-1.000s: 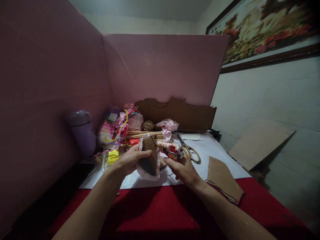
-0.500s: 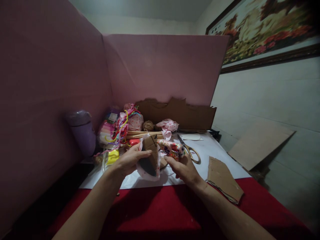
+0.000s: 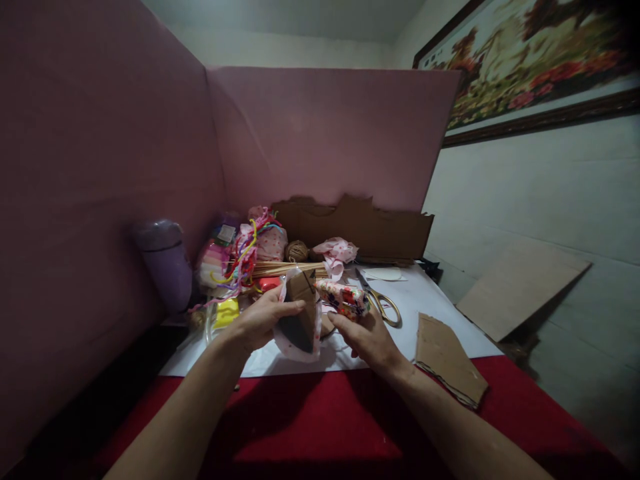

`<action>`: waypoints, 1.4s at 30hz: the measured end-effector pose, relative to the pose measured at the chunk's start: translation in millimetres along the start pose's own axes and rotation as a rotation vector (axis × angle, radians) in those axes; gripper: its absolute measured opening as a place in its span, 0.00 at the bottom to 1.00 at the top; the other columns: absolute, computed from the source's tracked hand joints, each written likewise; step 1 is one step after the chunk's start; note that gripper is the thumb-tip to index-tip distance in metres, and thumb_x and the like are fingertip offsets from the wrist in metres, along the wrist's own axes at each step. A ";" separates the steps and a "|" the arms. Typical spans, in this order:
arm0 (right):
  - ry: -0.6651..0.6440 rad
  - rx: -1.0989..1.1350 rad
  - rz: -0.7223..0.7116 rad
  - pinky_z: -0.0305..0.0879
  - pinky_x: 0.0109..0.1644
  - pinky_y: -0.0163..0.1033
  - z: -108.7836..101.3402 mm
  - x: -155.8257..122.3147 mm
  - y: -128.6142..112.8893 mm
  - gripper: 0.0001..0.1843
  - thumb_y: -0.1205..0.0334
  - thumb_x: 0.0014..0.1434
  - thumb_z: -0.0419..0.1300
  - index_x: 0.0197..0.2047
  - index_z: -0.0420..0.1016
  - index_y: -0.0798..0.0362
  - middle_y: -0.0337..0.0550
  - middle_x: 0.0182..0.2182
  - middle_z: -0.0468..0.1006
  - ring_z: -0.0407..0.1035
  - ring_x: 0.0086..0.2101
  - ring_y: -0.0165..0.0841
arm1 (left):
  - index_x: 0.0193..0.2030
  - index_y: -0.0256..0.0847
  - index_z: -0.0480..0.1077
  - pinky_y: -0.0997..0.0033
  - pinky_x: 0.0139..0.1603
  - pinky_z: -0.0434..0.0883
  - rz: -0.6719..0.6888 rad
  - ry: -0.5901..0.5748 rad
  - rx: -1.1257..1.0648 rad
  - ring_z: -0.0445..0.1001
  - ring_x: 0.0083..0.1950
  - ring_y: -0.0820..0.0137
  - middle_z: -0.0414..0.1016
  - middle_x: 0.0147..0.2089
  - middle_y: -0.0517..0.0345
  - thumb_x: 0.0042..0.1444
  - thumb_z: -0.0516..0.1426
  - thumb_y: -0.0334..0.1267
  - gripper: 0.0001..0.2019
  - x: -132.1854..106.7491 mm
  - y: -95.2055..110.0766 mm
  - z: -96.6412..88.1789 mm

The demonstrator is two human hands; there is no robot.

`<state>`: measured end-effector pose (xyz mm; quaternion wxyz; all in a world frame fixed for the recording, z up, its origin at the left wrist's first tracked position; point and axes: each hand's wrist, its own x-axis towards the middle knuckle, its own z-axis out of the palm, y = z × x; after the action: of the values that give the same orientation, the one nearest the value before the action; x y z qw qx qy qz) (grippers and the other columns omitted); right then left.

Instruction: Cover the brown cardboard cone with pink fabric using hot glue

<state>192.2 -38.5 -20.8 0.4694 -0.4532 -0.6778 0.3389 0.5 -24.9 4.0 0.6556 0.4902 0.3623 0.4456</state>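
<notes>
My left hand (image 3: 257,323) grips a brown cardboard piece (image 3: 301,313) wrapped at its edge in white patterned fabric, held upright over the white sheet (image 3: 430,293). My right hand (image 3: 367,337) is closed round a flower-patterned tool (image 3: 343,297), perhaps a glue gun, whose tip points left at the top of the cardboard. The two hands are close together, just in front of a heap of craft supplies.
Gold-handled scissors (image 3: 383,303) lie right of my right hand. A stack of cut cardboard (image 3: 447,360) rests on the red cloth (image 3: 310,420). Behind are coloured cords (image 3: 245,253), a twine ball (image 3: 296,251), wooden sticks (image 3: 285,269), a purple flask (image 3: 165,263) and pink screens (image 3: 330,133).
My right hand lifted the patterned tool slightly toward the top of the cardboard. My left hand and the cardboard have barely moved.
</notes>
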 end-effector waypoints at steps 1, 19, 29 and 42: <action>-0.007 0.002 -0.003 0.56 0.19 0.31 0.0 0.1 -0.9 0.15 0.57 0.53 0.56 0.19 0.66 0.54 0.34 0.11 0.61 0.59 0.17 0.27 | 0.39 0.35 0.70 0.68 0.35 0.69 0.002 -0.001 -0.004 0.74 0.30 0.67 0.78 0.33 0.52 0.40 0.65 0.32 0.17 -0.1 -0.1 -0.1; 0.006 0.007 0.074 0.53 0.12 0.29 1.4 -1.1 0.1 0.16 0.56 0.53 0.56 0.18 0.64 0.53 0.33 0.11 0.60 0.55 0.13 0.26 | 0.39 0.36 0.71 0.70 0.35 0.68 0.029 0.059 -0.053 0.74 0.30 0.69 0.77 0.32 0.54 0.40 0.65 0.31 0.16 3.2 1.1 -0.5; -0.055 0.063 0.017 0.58 0.20 0.31 1.0 -1.4 -8.3 0.10 0.59 0.50 0.57 0.22 0.71 0.54 0.33 0.10 0.62 0.60 0.17 0.28 | 0.38 0.35 0.71 0.69 0.36 0.69 0.030 0.057 -0.064 0.74 0.31 0.68 0.78 0.32 0.52 0.39 0.66 0.31 0.16 3.5 0.5 0.8; -0.083 0.048 0.072 0.57 0.18 0.31 0.5 -2.5 -6.6 0.12 0.56 0.51 0.57 0.23 0.72 0.55 0.34 0.12 0.64 0.59 0.17 0.28 | 0.37 0.35 0.71 0.71 0.33 0.69 0.054 0.087 -0.076 0.74 0.28 0.70 0.77 0.30 0.54 0.41 0.65 0.31 0.14 5.1 0.5 -2.3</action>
<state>190.1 -43.2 -15.9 0.4391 -0.4514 -0.6717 0.3902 0.0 -19.3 3.6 0.6451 0.4549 0.3597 0.4975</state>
